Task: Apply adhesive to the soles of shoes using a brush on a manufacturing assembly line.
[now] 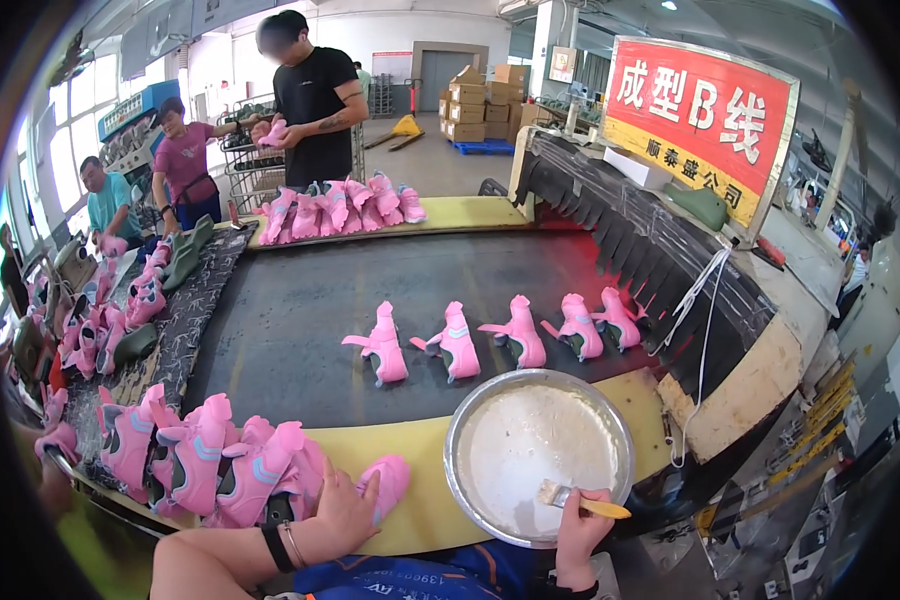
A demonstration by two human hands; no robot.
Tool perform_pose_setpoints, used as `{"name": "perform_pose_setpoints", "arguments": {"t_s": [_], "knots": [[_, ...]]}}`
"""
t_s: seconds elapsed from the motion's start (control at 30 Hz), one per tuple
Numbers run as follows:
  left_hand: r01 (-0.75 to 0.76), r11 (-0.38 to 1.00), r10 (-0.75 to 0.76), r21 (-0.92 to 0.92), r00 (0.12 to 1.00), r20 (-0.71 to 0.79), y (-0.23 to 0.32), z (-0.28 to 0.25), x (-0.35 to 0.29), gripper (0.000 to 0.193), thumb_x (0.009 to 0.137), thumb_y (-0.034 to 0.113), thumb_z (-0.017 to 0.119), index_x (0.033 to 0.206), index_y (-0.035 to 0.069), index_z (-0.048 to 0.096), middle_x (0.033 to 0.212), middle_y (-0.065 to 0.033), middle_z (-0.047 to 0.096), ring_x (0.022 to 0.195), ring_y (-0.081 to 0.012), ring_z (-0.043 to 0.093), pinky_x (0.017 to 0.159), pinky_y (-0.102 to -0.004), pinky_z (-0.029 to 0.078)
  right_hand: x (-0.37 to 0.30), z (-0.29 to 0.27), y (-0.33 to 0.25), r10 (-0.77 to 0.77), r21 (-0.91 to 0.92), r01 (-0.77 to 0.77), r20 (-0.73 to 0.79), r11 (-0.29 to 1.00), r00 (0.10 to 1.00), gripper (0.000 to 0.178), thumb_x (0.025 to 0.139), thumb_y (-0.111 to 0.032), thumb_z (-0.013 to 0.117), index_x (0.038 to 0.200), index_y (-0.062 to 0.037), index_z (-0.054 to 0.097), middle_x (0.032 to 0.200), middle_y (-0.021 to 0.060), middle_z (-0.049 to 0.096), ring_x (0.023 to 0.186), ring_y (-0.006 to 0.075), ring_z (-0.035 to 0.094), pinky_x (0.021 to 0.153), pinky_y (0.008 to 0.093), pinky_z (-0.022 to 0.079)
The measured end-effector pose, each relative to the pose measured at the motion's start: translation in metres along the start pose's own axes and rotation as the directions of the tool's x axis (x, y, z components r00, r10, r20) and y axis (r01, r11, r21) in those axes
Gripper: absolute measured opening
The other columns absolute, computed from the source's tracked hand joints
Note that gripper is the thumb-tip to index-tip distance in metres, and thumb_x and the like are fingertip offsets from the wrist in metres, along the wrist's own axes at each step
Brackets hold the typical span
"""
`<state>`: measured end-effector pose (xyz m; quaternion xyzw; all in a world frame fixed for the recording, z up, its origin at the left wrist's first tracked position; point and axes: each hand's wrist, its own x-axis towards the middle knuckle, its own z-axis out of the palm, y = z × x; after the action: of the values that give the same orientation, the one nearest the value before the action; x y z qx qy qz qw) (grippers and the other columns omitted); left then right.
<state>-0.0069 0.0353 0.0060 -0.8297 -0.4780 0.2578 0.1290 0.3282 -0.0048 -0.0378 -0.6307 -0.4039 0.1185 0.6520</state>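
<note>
My left hand (345, 512), with a dark band and a bracelet at the wrist, grips a pink shoe upper (386, 480) low over the yellow ledge (425, 445). My right hand (577, 530) is closed round the handle of a paintbrush (604, 508) with a yellow-orange handle. Its bristles hang over a round metal basin (453, 440) of whitish liquid (530, 430), near the basin's right side. Left of my left hand, several pink shoe uppers (205, 455) stand crowded together at the ledge's left end.
Several pink uppers (455, 340) stand in a row on the dark conveyor belt (300, 330), near a black-curtained opening (590, 200) glowing red. More uppers (340, 208) pile on the far ledge. A black-shirted person (315, 95) stands behind it; two others work at left. A red-yellow sign (695, 120) rises at right.
</note>
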Motion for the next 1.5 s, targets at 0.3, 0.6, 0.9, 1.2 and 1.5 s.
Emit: {"name": "perform_pose_setpoints", "arguments": {"t_s": [0.3, 0.6, 0.9, 1.2, 1.5], "knots": [[-0.072, 0.66, -0.008, -0.748, 0.995, -0.103, -0.009, 0.019, 0.002, 0.078, 0.084, 0.059, 0.069, 0.145, 0.015, 0.05, 0.107, -0.021, 0.068, 0.11, -0.0347, 0.063, 0.099, -0.0571, 0.04, -0.002, 0.002, 0.001, 0.025, 0.089, -0.026, 0.014, 0.996, 1.0, 0.014, 0.092, 0.006, 0.065, 0.092, 0.002, 0.052, 0.085, 0.0047, 0.057, 0.079, 0.0087, 0.058, 0.071, 0.0239, 0.051], [0.012, 0.653, -0.309, -0.757, 0.917, -0.253, -0.02, 0.047, 0.001, 0.053, 0.088, 0.044, 0.072, 0.136, 0.022, 0.062, 0.133, -0.0239, 0.053, 0.119, -0.0408, 0.057, 0.1, -0.055, 0.042, -0.004, 0.004, 0.006, -0.027, -0.034, 0.026, -0.035, 0.999, 0.999, 0.015, 0.091, 0.005, 0.067, 0.09, 0.0019, 0.053, 0.082, 0.0059, 0.057, 0.075, 0.01, 0.057, 0.067, 0.0247, 0.048], [0.176, 0.514, -0.315, -0.839, 0.949, 0.006, 0.017, 0.023, -0.021, 0.102, 0.077, 0.045, 0.083, 0.151, -0.001, 0.029, 0.132, -0.0326, 0.048, 0.119, -0.0507, 0.054, 0.098, -0.0532, 0.049, -0.002, 0.002, -0.004, 0.009, -0.061, -0.014, -0.084, 0.998, 0.996, 0.015, 0.089, -0.002, 0.071, 0.087, -0.0012, 0.056, 0.075, 0.005, 0.06, 0.067, 0.0099, 0.057, 0.058, 0.0244, 0.045], [0.111, 0.309, -0.241, -0.945, 0.97, 0.035, 0.01, 0.035, 0.0, 0.124, 0.072, 0.04, 0.089, 0.155, -0.007, 0.009, 0.139, -0.0305, 0.043, 0.131, -0.0433, 0.049, 0.108, -0.0483, 0.045, -0.003, -0.001, -0.007, 0.029, -0.017, -0.03, -0.071, 0.999, 0.997, 0.015, 0.09, -0.003, 0.072, 0.09, -0.001, 0.058, 0.077, 0.0047, 0.062, 0.07, 0.0105, 0.058, 0.065, 0.0263, 0.048], [0.124, 0.444, -0.279, -0.888, 0.96, -0.006, 0.014, 0.06, 0.002, 0.125, 0.069, 0.042, 0.088, 0.155, -0.007, 0.011, 0.14, -0.031, 0.048, 0.131, -0.0422, 0.053, 0.108, -0.0453, 0.045, -0.006, 0.0, -0.007, -0.007, -0.033, 0.005, -0.051, 0.999, 0.999, 0.015, 0.09, -0.001, 0.071, 0.089, -0.0011, 0.056, 0.08, 0.0044, 0.06, 0.072, 0.01, 0.057, 0.063, 0.0252, 0.047]]}}
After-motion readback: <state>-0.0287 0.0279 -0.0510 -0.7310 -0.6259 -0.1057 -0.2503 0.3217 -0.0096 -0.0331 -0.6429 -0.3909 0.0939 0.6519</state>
